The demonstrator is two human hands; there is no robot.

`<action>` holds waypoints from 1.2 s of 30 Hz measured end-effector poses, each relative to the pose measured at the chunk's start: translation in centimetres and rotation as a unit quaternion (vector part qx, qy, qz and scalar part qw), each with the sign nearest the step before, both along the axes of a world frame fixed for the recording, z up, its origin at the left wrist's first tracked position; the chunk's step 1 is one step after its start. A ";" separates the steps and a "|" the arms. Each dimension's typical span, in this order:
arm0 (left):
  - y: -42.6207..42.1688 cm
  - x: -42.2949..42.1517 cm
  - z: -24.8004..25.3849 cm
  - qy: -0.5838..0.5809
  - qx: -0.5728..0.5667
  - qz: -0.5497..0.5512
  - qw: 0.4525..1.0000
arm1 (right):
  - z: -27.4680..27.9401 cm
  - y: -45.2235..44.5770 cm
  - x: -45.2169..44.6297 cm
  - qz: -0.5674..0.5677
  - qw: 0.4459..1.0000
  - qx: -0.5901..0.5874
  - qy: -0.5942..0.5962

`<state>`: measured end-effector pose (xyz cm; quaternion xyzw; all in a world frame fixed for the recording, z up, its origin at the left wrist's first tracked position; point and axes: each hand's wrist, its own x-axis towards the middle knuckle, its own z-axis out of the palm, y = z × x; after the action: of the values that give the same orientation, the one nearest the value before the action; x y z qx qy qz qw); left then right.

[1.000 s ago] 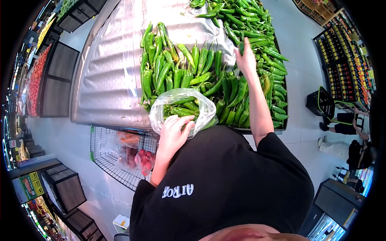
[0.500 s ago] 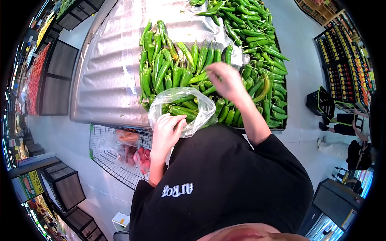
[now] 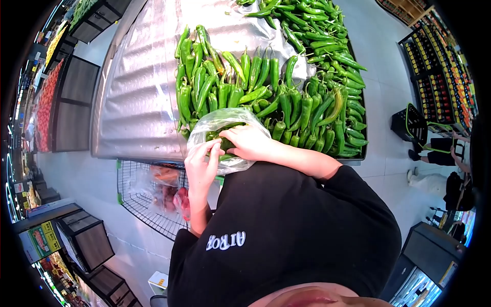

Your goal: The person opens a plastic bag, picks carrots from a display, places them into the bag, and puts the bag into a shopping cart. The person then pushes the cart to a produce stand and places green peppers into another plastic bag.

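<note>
A clear plastic bag [image 3: 209, 123] with green peppers inside rests against the front of the pepper display, its mouth facing up. My left hand [image 3: 201, 166] is closed on the near left part of the bag's rim, thumb and fingers pinched together. Over the mouth lies my right hand [image 3: 248, 143], its bent fingers pointing left and almost meeting my left fingertips. What those right fingers hold, if anything, is hidden by the hand and the bag. Just beyond the bag, loose green peppers [image 3: 250, 94] lie in rows and piles.
Silvery padded sheeting [image 3: 138, 97] covers the display's left side. Below its front left edge stands a wire shopping cart [image 3: 146, 210] holding bagged red and orange produce. At the right, a person stands beside a black basket [image 3: 408, 125] near stocked shelves [image 3: 434, 77].
My right hand has moved left and toward me, from above the loose peppers to the bag's mouth. My left hand stays at the rim and has shifted slightly left.
</note>
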<state>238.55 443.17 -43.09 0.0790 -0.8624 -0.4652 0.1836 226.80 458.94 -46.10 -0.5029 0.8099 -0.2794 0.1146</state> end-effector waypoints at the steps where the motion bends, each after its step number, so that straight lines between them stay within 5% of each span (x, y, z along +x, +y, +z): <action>1: 0.2 0.1 0.2 -0.006 0.018 0.018 1.000 | 0.6 0.3 -0.1 0.006 1.000 -0.005 -0.012; 7: 1.0 -0.1 0.1 0.050 0.025 0.039 0.998 | 4.7 3.4 -0.8 -0.207 0.949 -0.162 -0.172; 10: 2.0 -0.4 1.0 0.053 0.031 -0.002 0.998 | 6.7 4.1 -0.8 -0.125 0.789 -0.404 -0.445; 18: 2.8 -0.2 1.2 0.093 0.018 -0.005 0.995 | 4.9 4.8 -1.3 -0.113 0.721 -0.413 -0.544; 24: 2.3 -0.1 0.5 0.107 0.000 0.004 0.994 | 4.6 4.6 -1.5 -0.120 0.735 -0.403 -0.532; 31: 2.4 -0.6 0.2 -0.004 -0.049 -0.113 0.992 | 4.7 4.5 -1.4 -0.120 0.795 -0.373 -0.464; 36: 2.2 -0.3 0.6 0.032 -0.056 -0.091 0.994 | 4.4 8.6 -9.9 -0.353 0.862 -0.357 -0.070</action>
<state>238.25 445.41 -42.46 -0.0247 -0.8845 -0.4328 0.1722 216.88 467.49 -41.67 -0.1693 0.7676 -0.6057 -0.1232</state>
